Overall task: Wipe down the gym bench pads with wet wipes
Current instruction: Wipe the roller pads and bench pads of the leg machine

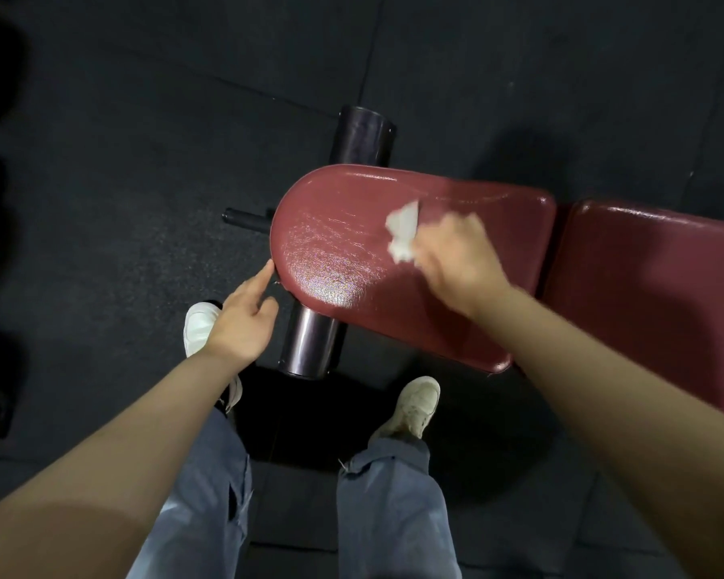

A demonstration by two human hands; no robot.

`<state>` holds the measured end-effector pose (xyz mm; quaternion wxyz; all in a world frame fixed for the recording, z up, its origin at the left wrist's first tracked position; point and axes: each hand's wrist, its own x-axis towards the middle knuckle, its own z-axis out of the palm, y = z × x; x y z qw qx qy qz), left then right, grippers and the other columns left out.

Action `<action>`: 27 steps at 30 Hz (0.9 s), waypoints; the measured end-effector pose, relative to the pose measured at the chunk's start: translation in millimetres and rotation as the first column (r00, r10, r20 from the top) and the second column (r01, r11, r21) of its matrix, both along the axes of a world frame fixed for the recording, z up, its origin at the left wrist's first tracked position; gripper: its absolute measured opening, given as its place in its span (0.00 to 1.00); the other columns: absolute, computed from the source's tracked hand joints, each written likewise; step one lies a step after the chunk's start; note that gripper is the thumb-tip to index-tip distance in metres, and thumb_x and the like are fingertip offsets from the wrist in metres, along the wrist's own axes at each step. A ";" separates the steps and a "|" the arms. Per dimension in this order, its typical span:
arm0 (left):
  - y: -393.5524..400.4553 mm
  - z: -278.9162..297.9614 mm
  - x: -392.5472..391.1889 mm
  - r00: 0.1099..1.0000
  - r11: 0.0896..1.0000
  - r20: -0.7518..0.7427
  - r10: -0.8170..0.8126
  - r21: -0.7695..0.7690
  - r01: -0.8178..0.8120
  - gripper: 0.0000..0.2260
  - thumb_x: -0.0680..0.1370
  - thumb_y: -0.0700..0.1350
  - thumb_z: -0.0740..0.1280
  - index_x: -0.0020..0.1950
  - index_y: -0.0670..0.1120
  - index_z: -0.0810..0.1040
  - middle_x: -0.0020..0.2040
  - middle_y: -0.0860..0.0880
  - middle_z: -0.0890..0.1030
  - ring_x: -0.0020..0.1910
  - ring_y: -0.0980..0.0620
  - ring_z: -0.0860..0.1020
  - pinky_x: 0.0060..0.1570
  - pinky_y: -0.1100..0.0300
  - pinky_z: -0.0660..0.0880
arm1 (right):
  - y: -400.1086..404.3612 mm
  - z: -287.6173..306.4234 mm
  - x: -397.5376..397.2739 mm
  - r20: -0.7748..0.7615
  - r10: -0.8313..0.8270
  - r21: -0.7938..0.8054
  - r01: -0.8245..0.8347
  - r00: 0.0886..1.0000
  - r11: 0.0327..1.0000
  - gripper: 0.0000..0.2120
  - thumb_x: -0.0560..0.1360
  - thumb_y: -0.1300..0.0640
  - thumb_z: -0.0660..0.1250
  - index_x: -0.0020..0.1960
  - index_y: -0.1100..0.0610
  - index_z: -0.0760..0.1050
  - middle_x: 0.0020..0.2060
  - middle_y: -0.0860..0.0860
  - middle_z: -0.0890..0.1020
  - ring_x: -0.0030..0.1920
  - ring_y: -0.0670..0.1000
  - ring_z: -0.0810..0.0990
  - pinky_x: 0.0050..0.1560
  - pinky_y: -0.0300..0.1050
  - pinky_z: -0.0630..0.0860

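Now | crumpled white wet wipe (403, 231) is pinched by right hand (456, 261) on glossy maroon vinyl seat pad (352, 261), centre | left hand (243, 319), fingers loosely spread, touches pad edge at 9 o'clock | overlapping strokes advised; adjoining maroon back pad (653, 277), 3 o'clock, judged unwiped.

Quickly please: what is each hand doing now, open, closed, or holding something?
Left hand: open, one fingertip touching the seat pad edge.
Right hand: holds a wet wipe on the pad.
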<state>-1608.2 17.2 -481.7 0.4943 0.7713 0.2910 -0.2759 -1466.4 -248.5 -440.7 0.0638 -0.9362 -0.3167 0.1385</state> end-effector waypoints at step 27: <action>7.6 -12.6 -4.0 0.999 1.000 0.036 -0.009 0.016 0.008 0.26 0.81 0.39 0.57 0.77 0.57 0.62 0.74 0.53 0.66 0.75 0.57 0.61 0.67 0.70 0.52 | 8.0 -23.3 -62.5 -0.066 0.613 0.121 -0.603 0.787 0.788 0.09 0.70 0.61 0.69 0.45 0.52 0.71 0.35 0.47 0.74 0.39 0.53 0.69 0.41 0.48 0.60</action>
